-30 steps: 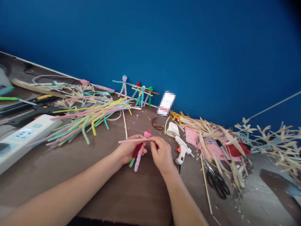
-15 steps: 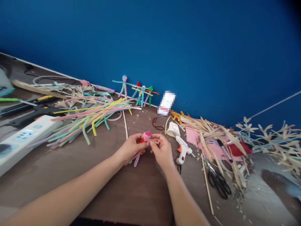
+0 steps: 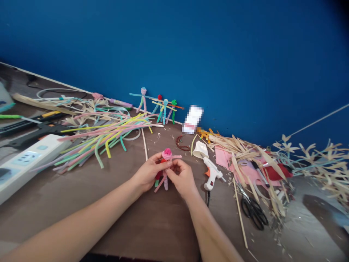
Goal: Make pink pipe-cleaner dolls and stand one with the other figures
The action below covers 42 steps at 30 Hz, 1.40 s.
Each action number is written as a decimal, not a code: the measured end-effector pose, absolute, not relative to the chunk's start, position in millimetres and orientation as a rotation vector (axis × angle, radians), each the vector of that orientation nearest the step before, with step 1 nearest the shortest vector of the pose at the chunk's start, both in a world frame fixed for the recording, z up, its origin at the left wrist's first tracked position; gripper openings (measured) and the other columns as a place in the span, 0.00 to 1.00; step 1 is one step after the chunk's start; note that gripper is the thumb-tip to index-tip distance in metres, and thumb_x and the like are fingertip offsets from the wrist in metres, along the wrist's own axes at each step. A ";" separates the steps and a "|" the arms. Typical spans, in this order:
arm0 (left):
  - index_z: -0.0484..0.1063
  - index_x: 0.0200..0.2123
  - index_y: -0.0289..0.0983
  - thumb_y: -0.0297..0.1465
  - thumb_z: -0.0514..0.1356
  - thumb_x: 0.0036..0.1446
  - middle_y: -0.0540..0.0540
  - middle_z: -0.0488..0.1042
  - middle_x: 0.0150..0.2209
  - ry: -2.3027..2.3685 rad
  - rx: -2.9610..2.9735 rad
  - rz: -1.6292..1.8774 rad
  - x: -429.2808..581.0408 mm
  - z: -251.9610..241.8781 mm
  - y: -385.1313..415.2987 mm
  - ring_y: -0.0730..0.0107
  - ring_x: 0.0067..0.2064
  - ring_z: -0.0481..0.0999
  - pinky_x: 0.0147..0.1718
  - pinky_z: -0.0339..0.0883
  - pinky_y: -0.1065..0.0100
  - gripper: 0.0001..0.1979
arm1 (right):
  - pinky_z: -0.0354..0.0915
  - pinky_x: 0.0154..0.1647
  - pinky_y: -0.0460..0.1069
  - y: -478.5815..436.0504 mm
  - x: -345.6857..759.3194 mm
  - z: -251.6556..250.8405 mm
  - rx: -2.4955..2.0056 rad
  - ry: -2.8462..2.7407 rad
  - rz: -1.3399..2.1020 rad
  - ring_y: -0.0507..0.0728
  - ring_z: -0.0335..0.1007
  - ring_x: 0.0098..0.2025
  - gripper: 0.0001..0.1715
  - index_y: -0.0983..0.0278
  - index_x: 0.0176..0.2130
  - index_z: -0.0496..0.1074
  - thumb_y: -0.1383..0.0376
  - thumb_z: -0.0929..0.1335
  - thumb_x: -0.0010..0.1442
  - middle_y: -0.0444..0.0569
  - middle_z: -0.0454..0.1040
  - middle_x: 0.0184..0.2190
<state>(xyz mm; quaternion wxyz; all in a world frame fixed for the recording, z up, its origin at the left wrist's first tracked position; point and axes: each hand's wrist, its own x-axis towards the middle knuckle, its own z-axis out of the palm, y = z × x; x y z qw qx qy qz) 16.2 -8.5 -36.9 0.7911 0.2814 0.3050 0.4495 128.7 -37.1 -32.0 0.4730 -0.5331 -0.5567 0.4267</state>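
The left grip (image 3: 148, 174) and right grip (image 3: 183, 179) are both pinching the fuzzy doll (image 3: 165, 159) between them, its pink head (image 3: 167, 153) pointing up, its legs (image 3: 166, 183) pointing down.

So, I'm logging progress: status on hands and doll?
Left hand holding doll; right hand pinching pink pipe cleaner. Doll head-up. Glue gun to the right, untouched.
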 end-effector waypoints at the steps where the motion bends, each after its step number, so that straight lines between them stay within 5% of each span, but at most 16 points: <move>1: 0.68 0.31 0.35 0.24 0.64 0.38 0.51 0.71 0.26 0.662 0.621 0.976 16.8 -37.2 -8.8 0.77 0.25 0.70 0.24 0.64 0.76 0.13 | 0.58 0.21 0.42 -37.4 128.4 -31.4 -1.308 -1.369 1.014 0.47 0.59 0.20 0.02 0.66 0.24 0.65 0.69 0.65 0.46 0.40 0.65 0.18; 8: 0.67 0.28 0.34 0.29 0.60 0.45 0.53 0.66 0.19 0.619 0.653 1.045 16.1 -39.8 -6.3 0.80 0.19 0.65 0.20 0.63 0.76 0.06 | 0.63 0.25 0.44 -41.0 128.0 -27.1 -1.319 -1.390 0.936 0.49 0.64 0.22 0.06 0.65 0.27 0.68 0.68 0.62 0.50 0.43 0.69 0.20; 21: 0.67 0.27 0.33 0.30 0.61 0.44 0.54 0.64 0.19 0.731 0.621 1.006 16.3 -35.6 -4.3 0.82 0.16 0.62 0.15 0.62 0.77 0.06 | 0.64 0.26 0.45 -40.1 135.5 -37.9 -1.341 -1.443 0.727 0.51 0.67 0.26 0.14 0.62 0.38 0.72 0.67 0.62 0.51 0.48 0.73 0.34; 28: 0.66 0.25 0.33 0.30 0.57 0.48 0.52 0.62 0.20 0.524 0.530 0.725 7.0 -34.4 -0.5 0.81 0.18 0.61 0.11 0.53 0.81 0.06 | 0.54 0.14 0.42 -32.7 143.8 -35.4 -1.376 -1.351 1.030 0.46 0.55 0.14 0.09 0.66 0.29 0.69 0.62 0.64 0.50 0.40 0.64 0.16; 38: 0.65 0.17 0.33 0.38 0.58 0.46 0.54 0.58 0.11 0.734 1.003 0.650 1.8 -32.7 1.7 0.83 0.12 0.51 0.12 0.41 0.77 0.14 | 0.51 0.17 0.41 -25.2 161.8 -37.2 -1.406 -1.315 1.084 0.46 0.54 0.16 0.10 0.66 0.23 0.65 0.61 0.67 0.47 0.39 0.62 0.15; 42: 0.68 0.18 0.32 0.37 0.57 0.46 0.54 0.59 0.11 0.817 1.299 0.674 3.2 -31.6 -0.3 0.81 0.14 0.54 0.14 0.44 0.77 0.13 | 0.53 0.17 0.41 -24.3 165.1 -37.4 -1.447 -1.304 1.047 0.46 0.55 0.16 0.06 0.66 0.23 0.65 0.65 0.66 0.46 0.40 0.64 0.15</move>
